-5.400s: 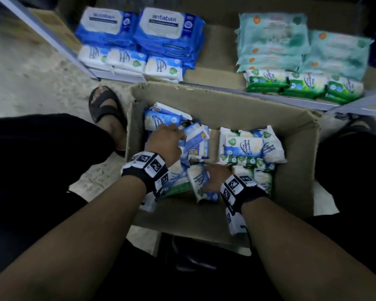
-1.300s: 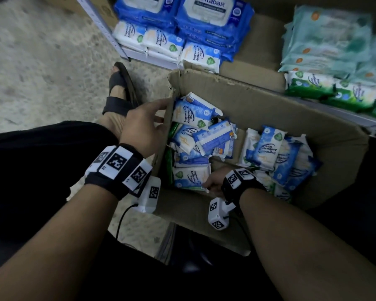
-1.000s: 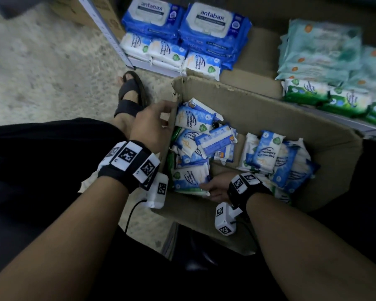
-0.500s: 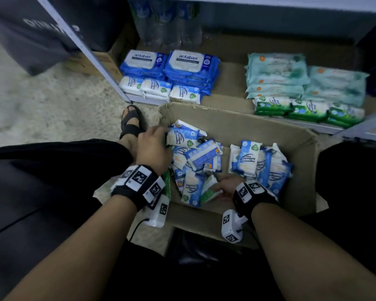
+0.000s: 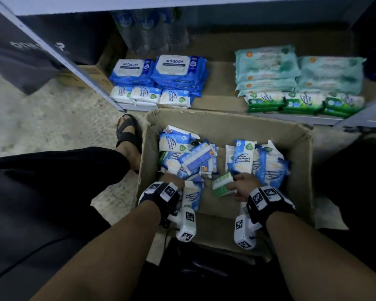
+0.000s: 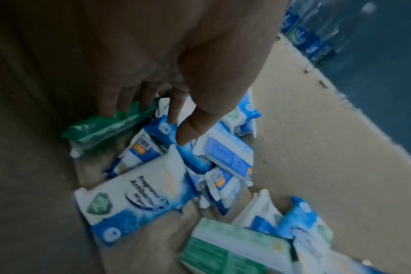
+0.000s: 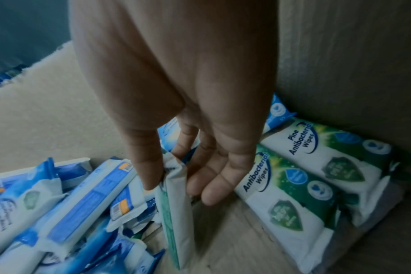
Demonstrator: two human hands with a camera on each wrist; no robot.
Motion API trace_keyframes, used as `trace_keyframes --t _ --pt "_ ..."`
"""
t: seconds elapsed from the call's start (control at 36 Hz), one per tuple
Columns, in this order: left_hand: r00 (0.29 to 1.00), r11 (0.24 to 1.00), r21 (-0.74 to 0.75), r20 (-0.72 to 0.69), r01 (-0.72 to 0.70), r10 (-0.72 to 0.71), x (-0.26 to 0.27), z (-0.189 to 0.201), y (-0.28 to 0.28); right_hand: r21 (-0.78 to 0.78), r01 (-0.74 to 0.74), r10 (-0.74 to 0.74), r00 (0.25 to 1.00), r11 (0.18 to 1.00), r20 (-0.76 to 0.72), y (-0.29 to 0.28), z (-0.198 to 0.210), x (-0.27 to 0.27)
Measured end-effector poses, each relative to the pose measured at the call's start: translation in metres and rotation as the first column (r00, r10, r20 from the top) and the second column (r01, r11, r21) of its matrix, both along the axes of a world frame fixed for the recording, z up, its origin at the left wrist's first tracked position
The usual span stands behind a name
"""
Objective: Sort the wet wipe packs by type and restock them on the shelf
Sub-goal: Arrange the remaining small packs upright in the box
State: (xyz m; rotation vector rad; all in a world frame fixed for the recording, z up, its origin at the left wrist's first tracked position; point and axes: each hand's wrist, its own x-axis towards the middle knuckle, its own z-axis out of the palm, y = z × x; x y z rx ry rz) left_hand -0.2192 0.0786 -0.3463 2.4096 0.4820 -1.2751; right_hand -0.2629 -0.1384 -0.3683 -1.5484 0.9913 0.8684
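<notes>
An open cardboard box (image 5: 226, 127) holds several loose blue wipe packs (image 5: 195, 157) and a few green ones. My right hand (image 5: 237, 184) pinches a green pack (image 5: 223, 187) between thumb and fingers; the right wrist view shows that green pack (image 7: 176, 207) edge-on under my right hand (image 7: 174, 183). My left hand (image 5: 172, 180) reaches into the box's near-left corner. In the left wrist view my left hand (image 6: 153, 120) has straight fingers (image 6: 108, 105) touching a second green pack (image 6: 110, 126) that leans on the box wall, and its thumb hangs over a blue pack (image 6: 167, 129).
On the low shelf (image 5: 221, 83) lie antabax packs (image 5: 159, 70) and small blue packs (image 5: 150, 96) at left, teal packs (image 5: 291, 70) and green packs (image 5: 302, 103) at right. Two Pine packs (image 7: 293, 185) lie against the box's right wall. A sandalled foot (image 5: 127, 135) stands left of the box.
My left hand left the box's left rim and dropped into the near-left corner. My right hand raised a green pack off the box floor. The head view tilted up toward the shelf.
</notes>
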Motion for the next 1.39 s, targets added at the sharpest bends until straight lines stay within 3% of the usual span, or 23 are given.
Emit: trace_keyframes --t 0.08,0.17,0.42,0.58,0.61,0.64,0.67,0.69,0.72,0.78,0.81,0.86,0.92,0.97,1.08,1.28,1.39 --pt "0.959 0.958 -0.053 0.039 -0.280 0.282 -0.001 -0.010 0.010 0.016 0.044 -0.044 0.998 0.999 -0.038 -0.004 -0.008 0.004" --pt "0.926 0.926 -0.065 0.049 -0.371 0.374 -0.006 -0.021 0.022 0.029 0.056 -0.055 0.997 0.998 -0.057 -0.004 -0.016 0.009" --pt "0.935 0.936 0.003 -0.049 -0.352 0.352 -0.016 -0.045 0.034 -0.010 0.011 -0.012 0.995 1.000 -0.102 -0.001 -0.028 0.017" --pt "0.907 0.911 0.022 0.100 -0.413 0.409 -0.019 -0.053 0.040 -0.009 -0.021 0.020 0.994 1.000 -0.104 -0.002 -0.024 0.017" --pt "0.941 0.949 -0.016 0.128 -0.315 0.314 -0.020 -0.054 0.043 -0.010 -0.025 0.024 0.995 1.000 -0.099 -0.002 -0.024 0.015" --pt "0.986 0.994 -0.004 0.128 -0.109 0.108 -0.026 -0.054 0.043 -0.016 -0.034 0.032 0.995 0.999 -0.094 -0.002 -0.024 0.015" --pt "0.986 0.999 0.043 0.169 -0.014 0.006 -0.028 -0.055 0.042 -0.028 -0.038 0.036 0.995 0.999 -0.088 -0.001 -0.025 0.014" --pt "0.970 0.991 0.029 0.212 -0.130 0.121 -0.025 -0.054 0.039 -0.038 -0.048 0.044 0.995 0.998 -0.087 -0.001 -0.025 0.013" --pt "0.906 0.928 0.032 0.230 -0.372 0.355 -0.022 -0.058 0.037 -0.044 -0.053 0.049 0.995 0.998 -0.086 0.000 -0.024 0.013" --pt "0.801 0.818 0.008 0.207 -0.576 0.562 -0.016 -0.054 0.039 -0.044 -0.048 0.043 0.995 0.998 -0.094 0.001 -0.023 0.013" --pt "0.865 0.876 0.050 0.197 -0.480 0.462 -0.016 -0.048 0.038 -0.043 -0.048 0.044 0.994 0.998 -0.098 0.002 -0.022 0.013" --pt "0.913 0.922 0.020 0.149 -0.387 0.380 -0.017 -0.039 0.041 -0.057 -0.073 0.068 0.994 0.996 -0.090 0.003 -0.017 0.014" --pt "0.902 0.911 0.016 0.153 -0.412 0.405 -0.017 -0.024 0.039 -0.081 -0.120 0.114 0.991 0.990 -0.077 0.004 -0.010 0.015" --pt "0.939 0.948 0.088 0.196 -0.305 0.284 -0.019 -0.012 0.038 -0.085 -0.135 0.130 0.990 0.987 -0.061 0.005 -0.002 0.015" --pt "0.931 0.945 0.072 0.207 -0.320 0.299 -0.022 0.007 0.036 -0.072 -0.125 0.125 0.992 0.990 -0.007 0.006 0.004 0.012" --pt "0.954 0.982 -0.009 0.238 -0.188 0.184 -0.015 0.039 0.028 -0.018 -0.016 0.017 0.998 1.000 0.053 -0.001 0.039 0.004" --pt "0.937 0.965 -0.101 0.234 -0.242 0.260 -0.011 0.048 0.016 0.066 0.115 -0.122 0.986 0.991 0.111 -0.006 0.054 -0.004"
